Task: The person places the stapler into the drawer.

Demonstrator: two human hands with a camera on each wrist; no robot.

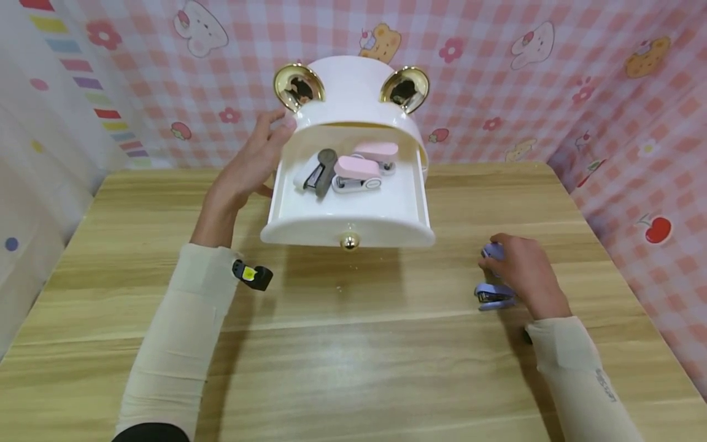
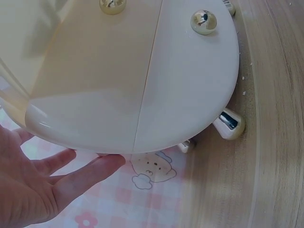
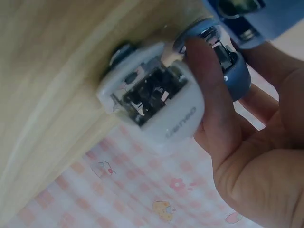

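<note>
A white box [image 1: 353,86] with gold ears stands at the back of the wooden table [image 1: 353,368]. Its drawer [image 1: 309,230] is pulled out and holds two pink staplers [image 1: 356,167], a grey one [image 1: 326,166] and a white one. My left hand [image 1: 265,147] rests with straight fingers against the box's left side; in the left wrist view the left hand [image 2: 47,185] lies along the box [image 2: 142,71]. My right hand [image 1: 499,261] grips a purple stapler [image 1: 493,250] on the table at the right. In the right wrist view the thumb and fingers of the right hand [image 3: 247,166] curl round this stapler [image 3: 161,99].
A second purple stapler [image 1: 494,296] lies just in front of my right hand, and appears again [image 3: 251,19] in the right wrist view. The drawer has a gold knob [image 1: 349,242]. Pink checked cloth walls stand behind and on both sides. Bare tabletop stretches in front of the drawer.
</note>
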